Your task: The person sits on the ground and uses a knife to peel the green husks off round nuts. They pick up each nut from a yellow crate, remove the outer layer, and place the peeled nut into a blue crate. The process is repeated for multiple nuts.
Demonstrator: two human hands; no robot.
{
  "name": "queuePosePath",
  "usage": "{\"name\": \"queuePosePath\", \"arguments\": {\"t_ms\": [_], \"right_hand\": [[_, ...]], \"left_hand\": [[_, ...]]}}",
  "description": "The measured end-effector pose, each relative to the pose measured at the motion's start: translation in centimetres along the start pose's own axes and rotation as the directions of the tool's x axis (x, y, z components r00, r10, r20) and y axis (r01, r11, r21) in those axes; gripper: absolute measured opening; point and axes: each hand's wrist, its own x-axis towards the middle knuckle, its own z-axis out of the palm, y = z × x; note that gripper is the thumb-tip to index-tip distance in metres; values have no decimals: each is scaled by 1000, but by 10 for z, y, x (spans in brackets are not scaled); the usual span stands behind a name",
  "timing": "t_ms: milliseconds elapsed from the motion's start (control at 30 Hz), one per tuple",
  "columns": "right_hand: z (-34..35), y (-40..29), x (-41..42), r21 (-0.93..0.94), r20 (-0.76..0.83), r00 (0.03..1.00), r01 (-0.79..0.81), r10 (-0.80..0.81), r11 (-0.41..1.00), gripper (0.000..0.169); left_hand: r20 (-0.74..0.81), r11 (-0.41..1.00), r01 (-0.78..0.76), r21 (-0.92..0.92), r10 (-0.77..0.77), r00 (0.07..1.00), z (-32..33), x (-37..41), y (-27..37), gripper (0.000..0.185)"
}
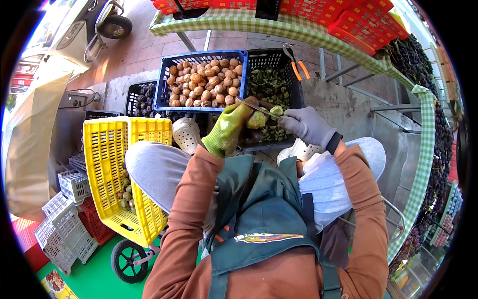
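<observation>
My left hand [233,127], in a yellow-green glove, grips a green-husked walnut [256,120] above a black crate [297,89]. In a grey glove, my right hand [308,125] closes around the near end of a knife [267,111]. Its blade lies across the top of the walnut, the tip reaching past my left thumb. A piece of green husk [277,110] sits against the blade. Cut green husks [267,84] fill much of the black crate below. Beside it, a blue crate [201,109] holds many shelled-out brown walnuts [201,82].
Orange-handled pliers [297,63] rest over the black crate's far rim. At left, a tilted yellow crate [108,168] contains green walnuts [127,194], above a black wheel [129,261]. Dark fruit fills another crate [143,99]. A table with checked cloth [242,24] bears red boxes [366,30].
</observation>
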Motion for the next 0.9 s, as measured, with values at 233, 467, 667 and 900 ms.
{"name": "queuePosePath", "arguments": {"t_ms": [233, 467, 667, 900], "right_hand": [[-13, -7, -6, 573, 192, 917, -395, 351, 718, 49], [2, -24, -10, 389, 59, 987, -160, 149, 907, 39], [3, -36, -12, 84, -106, 994, 48, -39, 995, 40], [16, -22, -3, -79, -165, 971, 163, -174, 984, 39]], "left_hand": [[222, 894, -62, -444, 177, 959, -13, 18, -14, 44], [79, 822, -159, -546, 239, 968, -15, 25, -27, 47], [112, 826, -195, -529, 296, 949, -7, 19, -18, 53], [-47, 865, -301, -402, 308, 950, 7, 24, -15, 83]]}}
